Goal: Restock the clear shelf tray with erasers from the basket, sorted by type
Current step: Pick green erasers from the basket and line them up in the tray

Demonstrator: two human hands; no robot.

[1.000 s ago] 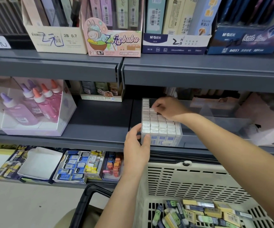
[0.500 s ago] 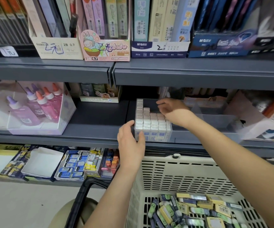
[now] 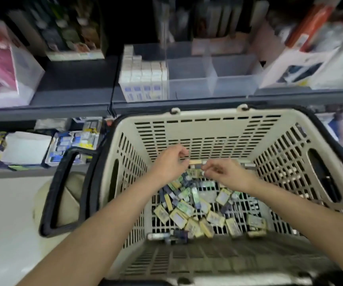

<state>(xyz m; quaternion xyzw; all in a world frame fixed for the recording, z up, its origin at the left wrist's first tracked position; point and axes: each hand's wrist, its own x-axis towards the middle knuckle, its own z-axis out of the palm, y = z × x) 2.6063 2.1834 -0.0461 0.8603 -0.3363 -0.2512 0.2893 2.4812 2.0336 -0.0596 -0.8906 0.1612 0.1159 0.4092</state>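
erasers (image 3: 189,209): small yellow, green, dark packs, loose in basket (image 3: 207,129) | both hands' fingers curled, grip unclear

Dim upper edge, heavy motion blur

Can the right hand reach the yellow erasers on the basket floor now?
Probably yes. The right hand is already inside the open-topped basket, above the loose yellow erasers, and nothing covers them. The left hand stays aside.

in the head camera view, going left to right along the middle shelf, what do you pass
Pink-and-white display box → stacked white erasers in the clear tray's left compartment → empty middle compartment → empty right compartment → white packaged goods.
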